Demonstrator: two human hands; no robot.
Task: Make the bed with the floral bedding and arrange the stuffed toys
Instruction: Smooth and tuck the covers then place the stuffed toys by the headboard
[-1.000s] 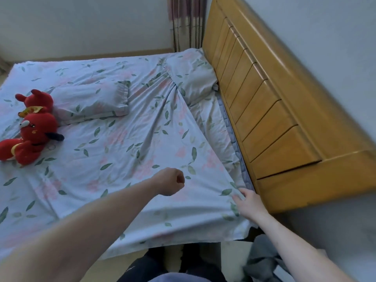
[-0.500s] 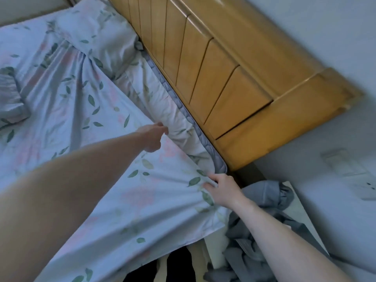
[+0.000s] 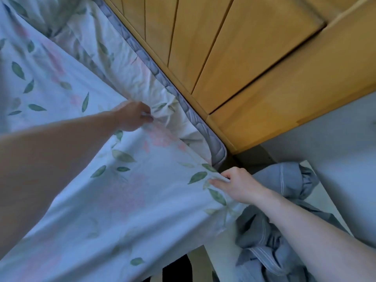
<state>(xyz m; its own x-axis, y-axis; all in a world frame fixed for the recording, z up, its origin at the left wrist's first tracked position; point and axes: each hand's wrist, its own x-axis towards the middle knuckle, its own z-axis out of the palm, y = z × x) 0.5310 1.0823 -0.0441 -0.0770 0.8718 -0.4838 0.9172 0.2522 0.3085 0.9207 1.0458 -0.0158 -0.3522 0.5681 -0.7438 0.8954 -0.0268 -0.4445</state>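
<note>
Two hands pinch the floral sheet [image 3: 126, 180]: left hand [image 3: 132, 117] apparently at its edge, right hand [image 3: 238, 185] at its corner.

Both forearms are bare, no sleeves, watch or rings visible.

The wooden headboard [image 3: 234, 58] presses tight against the mattress edge [image 3: 203, 131]; crumpled grey fabric [image 3: 284, 231] crowds the floor beside the corner.

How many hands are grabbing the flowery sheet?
2. The left hand pinches the flowery sheet at its upper edge, beside the mattress edge. The right hand grips the sheet's corner near the mattress corner.
</note>
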